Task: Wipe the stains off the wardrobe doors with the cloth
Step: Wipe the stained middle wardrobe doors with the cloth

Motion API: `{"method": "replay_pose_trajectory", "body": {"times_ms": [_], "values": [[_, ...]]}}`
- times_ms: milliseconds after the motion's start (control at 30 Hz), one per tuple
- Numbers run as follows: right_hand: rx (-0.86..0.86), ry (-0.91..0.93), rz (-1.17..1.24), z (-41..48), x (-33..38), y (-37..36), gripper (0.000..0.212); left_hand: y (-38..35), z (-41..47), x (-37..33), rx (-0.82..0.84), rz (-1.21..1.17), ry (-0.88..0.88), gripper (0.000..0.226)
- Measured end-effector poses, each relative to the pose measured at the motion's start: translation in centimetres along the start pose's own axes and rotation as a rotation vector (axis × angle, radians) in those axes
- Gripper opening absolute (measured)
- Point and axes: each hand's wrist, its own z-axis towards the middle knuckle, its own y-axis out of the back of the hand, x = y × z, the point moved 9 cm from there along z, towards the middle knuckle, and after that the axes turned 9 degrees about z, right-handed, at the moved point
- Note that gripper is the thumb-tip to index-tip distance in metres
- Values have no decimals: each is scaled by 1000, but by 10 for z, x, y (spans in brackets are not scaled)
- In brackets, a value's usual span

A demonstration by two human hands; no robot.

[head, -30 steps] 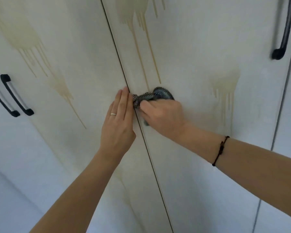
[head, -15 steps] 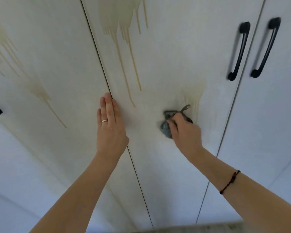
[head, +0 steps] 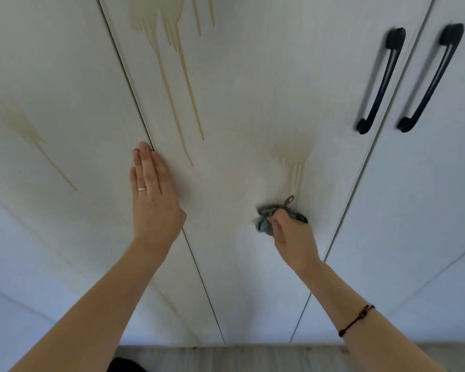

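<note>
Has drawn the cloth (head: 266,224) a little lower on the middle door (head: 239,76) since half a second ago: then overlapping the drip ends of the stain (head: 293,157), now just under them. A second ago was wiping at the seam (head: 134,98), right beside the left hand (head: 156,200). Keeps that hand in much the same place, flat across the seam on both doors, fingers straight, pressed together and pointing up, a ring (head: 142,188) on one. Grips the bunched cloth in the right hand (head: 293,234), fingers curled over the wad and pressing it to the door near its right edge. Holds the wad with the long axis roughly level, left to right, one thin tail (head: 289,201) poking up toward the stain; cannot give its full shape, much seeming hidden under the fingers. Leaves long drips (head: 183,89) higher on the same door and another streak (head: 30,130) on the left door (head: 51,63). Shows two black handles (head: 381,81) at upper right, either side of the next seam.
</note>
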Motion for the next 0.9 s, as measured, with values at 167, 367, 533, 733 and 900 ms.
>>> {"method": "replay_pose_trajectory", "body": {"times_ms": [167, 367, 533, 733, 900], "values": [[-290, 188, 139, 48, 34, 45, 26, -1, -1, 3, -59, 12, -9, 79], [359, -184, 89, -62, -83, -43, 20, -3, -3, 2, -81, 5, -16, 78], [-104, -289, 453, 33, -32, 64, 28, -6, -2, 1, -123, -13, 18, 77], [-393, -14, 162, 36, 7, 80, 18, -4, -4, 4, -122, -28, -34, 78], [-63, -202, -125, -56, -61, -5, 14, -4, -5, 6, -95, -35, -48, 74]]}}
